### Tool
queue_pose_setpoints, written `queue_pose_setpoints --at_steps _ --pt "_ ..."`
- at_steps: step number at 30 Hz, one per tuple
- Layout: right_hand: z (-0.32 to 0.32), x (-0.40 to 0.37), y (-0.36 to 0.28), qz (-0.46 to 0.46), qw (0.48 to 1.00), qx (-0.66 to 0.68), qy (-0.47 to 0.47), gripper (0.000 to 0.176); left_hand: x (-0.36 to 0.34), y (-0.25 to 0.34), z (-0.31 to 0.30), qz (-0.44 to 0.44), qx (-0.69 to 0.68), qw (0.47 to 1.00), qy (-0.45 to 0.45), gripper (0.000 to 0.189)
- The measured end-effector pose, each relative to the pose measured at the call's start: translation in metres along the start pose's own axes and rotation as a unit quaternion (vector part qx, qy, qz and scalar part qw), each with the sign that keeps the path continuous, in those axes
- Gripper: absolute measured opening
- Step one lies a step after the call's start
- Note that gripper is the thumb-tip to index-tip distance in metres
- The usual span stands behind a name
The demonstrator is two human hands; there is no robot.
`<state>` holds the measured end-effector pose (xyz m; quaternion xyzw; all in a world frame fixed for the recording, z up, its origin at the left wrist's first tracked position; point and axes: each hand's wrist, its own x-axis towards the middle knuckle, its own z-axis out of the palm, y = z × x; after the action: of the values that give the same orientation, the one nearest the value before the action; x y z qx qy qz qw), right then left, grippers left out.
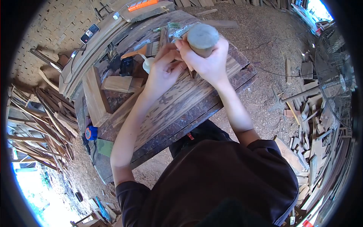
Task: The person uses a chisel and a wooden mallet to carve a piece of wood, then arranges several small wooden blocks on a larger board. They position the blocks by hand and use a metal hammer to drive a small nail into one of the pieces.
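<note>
Cylinder (203,38) with a pale, rounded top is in the right hand (208,65), above the table (177,130); its lower part is covered by that hand. Right grip: closed round the body. Left hand (163,71): fingers bent, close beside the right hand; whether its grip pinches anything cannot be determined from this view.

Hazards, in the inspector's judgement:

1. Slippage. The cylinder appears to be held by one hand alone; a loosened right grip could let it drop onto the striped plank (176,98) below and mark the wood.

2. Pinched fingers. With both hands so near each other, a sudden shift of the cylinder could catch the left fingertips.

3. Upset bottle. A white spouted bottle (146,67) stands just beside the left hand; a backward movement of the wrist could knock it over and, if uncapped, spill its contents.

4. Disturbed work. The left forearm passes close to the wooden frame (94,96); a careless sweep could shift it or the loose block (116,83) within.
</note>
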<state>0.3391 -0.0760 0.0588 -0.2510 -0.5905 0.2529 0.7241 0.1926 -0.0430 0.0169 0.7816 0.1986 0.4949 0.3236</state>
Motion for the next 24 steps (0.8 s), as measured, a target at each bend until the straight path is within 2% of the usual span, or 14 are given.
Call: queue_pose_setpoints --at_steps 1,2,4,6,8,10,13,14,16,17,18,20,22,24 --pt "0.0 0.0 0.002 0.017 1.0 0.027 -0.001 0.014 -0.001 0.003 0.001 0.018 0.085 0.996 -0.005 0.012" --pt "-0.002 -0.001 0.001 0.017 0.999 0.027 -0.001 0.014 -0.002 0.001 0.002 0.017 0.085 0.996 -0.005 0.012" --pt "-0.011 0.005 -0.007 0.013 0.999 0.043 0.006 0.013 -0.001 -0.004 0.003 -0.003 -0.02 1.0 -0.015 0.012" --pt "-0.014 0.014 -0.024 -0.034 0.996 0.088 0.002 0.004 0.0 -0.003 0.003 -0.001 -0.022 1.0 -0.022 0.012" --pt "-0.021 0.025 -0.03 -0.056 0.984 0.166 -0.037 0.004 0.0 -0.002 0.002 -0.001 -0.024 0.999 -0.032 0.011" --pt "-0.013 0.029 -0.033 -0.073 0.986 0.146 -0.039 0.008 0.0 -0.004 0.002 0.004 -0.03 0.999 -0.03 0.01" --pt "-0.005 0.021 -0.013 0.02 0.997 0.062 -0.036 0.014 0.001 -0.008 -0.001 -0.01 -0.052 0.998 -0.022 0.01" --pt "-0.008 0.02 -0.013 0.018 0.997 0.063 -0.039 0.014 0.001 -0.009 -0.001 -0.008 -0.05 0.999 -0.019 0.01" --pt "-0.016 0.018 -0.019 -0.018 0.991 0.127 -0.024 0.013 0.002 -0.008 -0.001 -0.025 -0.06 0.998 -0.015 0.009" --pt "-0.02 0.024 -0.016 -0.09 0.98 0.171 -0.05 0.014 0.003 -0.009 -0.003 -0.025 -0.058 0.998 -0.011 0.009" --pt "-0.02 0.025 -0.026 -0.078 0.972 0.214 -0.062 0.008 0.003 -0.01 -0.004 -0.029 -0.062 0.998 -0.003 0.008" --pt "-0.005 0.019 -0.022 -0.048 0.996 0.081 -0.002 0.003 0.001 -0.014 -0.006 -0.038 -0.068 0.997 -0.001 0.008" --pt "-0.005 0.022 -0.021 -0.051 0.995 0.086 -0.022 0.005 0.004 -0.018 -0.01 -0.017 0.003 1.0 0.003 0.007" --pt "-0.006 0.026 -0.028 -0.052 0.994 0.096 -0.025 0.002 0.003 -0.014 -0.007 -0.024 -0.01 1.0 0.007 0.007"
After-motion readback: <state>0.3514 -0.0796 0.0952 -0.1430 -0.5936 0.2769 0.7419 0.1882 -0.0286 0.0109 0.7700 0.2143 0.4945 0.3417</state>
